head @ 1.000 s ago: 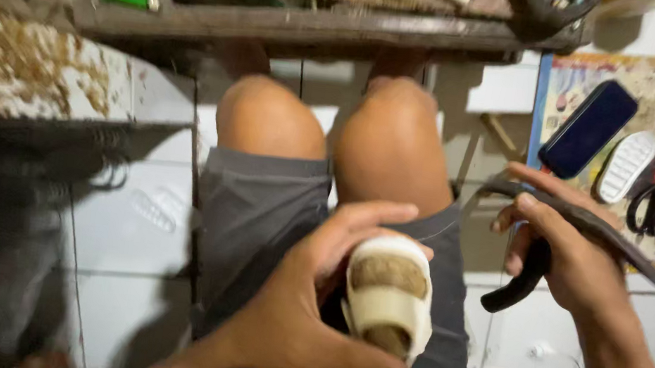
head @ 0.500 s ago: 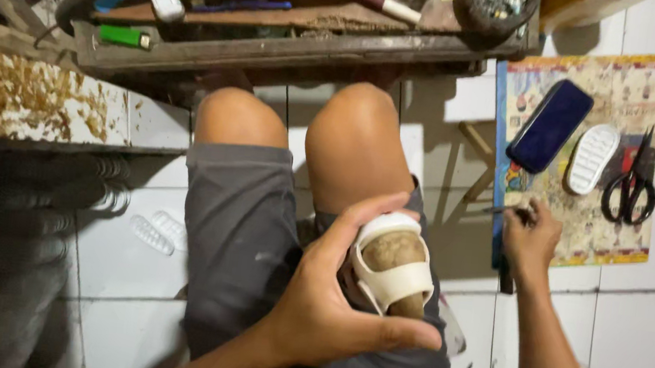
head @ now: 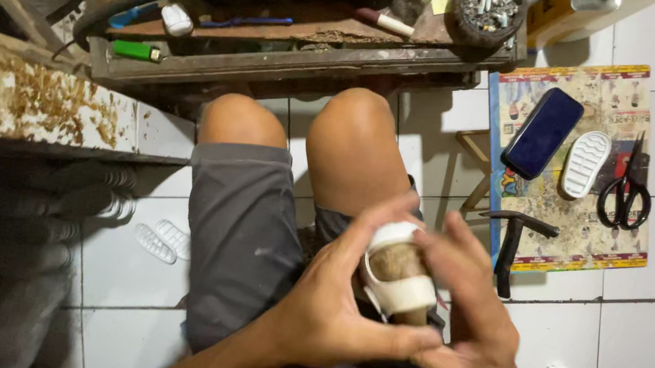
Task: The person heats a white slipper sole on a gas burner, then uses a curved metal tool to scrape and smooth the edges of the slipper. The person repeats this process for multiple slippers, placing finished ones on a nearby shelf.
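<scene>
From my remote seat I see my left hand wrapped around the small cream sandal over my lap, my right hand pinching its far side with curled fingers, while the black hammer lies at two o'clock beside the scissors.

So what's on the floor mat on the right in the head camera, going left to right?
Black hammer at the mat's left edge → dark blue phone → white shoe sole → black scissors.
</scene>
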Action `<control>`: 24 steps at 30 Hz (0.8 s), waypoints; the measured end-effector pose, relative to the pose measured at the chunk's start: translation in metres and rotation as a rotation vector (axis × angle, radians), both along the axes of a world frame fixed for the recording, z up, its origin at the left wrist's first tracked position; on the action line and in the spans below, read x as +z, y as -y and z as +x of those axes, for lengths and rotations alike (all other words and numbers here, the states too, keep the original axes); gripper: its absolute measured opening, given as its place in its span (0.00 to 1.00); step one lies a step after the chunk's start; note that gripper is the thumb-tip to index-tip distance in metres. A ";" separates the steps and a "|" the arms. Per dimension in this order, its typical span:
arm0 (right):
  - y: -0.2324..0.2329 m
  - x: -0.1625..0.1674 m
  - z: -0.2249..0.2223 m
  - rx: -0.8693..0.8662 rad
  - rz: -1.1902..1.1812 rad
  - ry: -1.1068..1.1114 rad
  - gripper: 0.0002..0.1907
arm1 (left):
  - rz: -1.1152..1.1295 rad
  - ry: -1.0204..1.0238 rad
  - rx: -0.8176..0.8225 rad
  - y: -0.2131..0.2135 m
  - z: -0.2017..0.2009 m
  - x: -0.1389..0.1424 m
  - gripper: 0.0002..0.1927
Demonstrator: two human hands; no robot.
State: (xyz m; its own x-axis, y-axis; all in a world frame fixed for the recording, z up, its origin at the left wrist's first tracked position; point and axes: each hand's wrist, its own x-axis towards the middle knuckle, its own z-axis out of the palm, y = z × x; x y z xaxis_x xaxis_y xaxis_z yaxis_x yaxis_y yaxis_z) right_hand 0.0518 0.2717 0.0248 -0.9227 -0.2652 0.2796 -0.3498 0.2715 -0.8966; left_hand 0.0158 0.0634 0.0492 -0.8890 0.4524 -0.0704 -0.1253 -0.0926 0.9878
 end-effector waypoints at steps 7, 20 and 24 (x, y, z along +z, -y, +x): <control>-0.001 0.006 0.003 0.035 -0.246 0.739 0.63 | 0.060 -0.117 -0.034 0.004 0.015 -0.010 0.34; 0.008 0.009 0.000 0.095 -0.235 0.327 0.51 | 0.184 0.079 0.018 0.007 0.007 -0.003 0.51; 0.003 0.008 -0.010 -0.023 -0.035 -0.275 0.39 | 0.248 0.232 0.254 0.012 -0.015 -0.006 0.38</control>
State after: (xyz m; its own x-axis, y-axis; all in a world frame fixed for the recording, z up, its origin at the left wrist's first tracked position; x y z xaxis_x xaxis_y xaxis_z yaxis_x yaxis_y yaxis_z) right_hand 0.0421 0.2687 0.0326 -0.8164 -0.2308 0.5294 -0.5757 0.2525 -0.7777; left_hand 0.0009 0.0511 0.0431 -0.9480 0.2491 -0.1980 -0.2839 -0.3808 0.8800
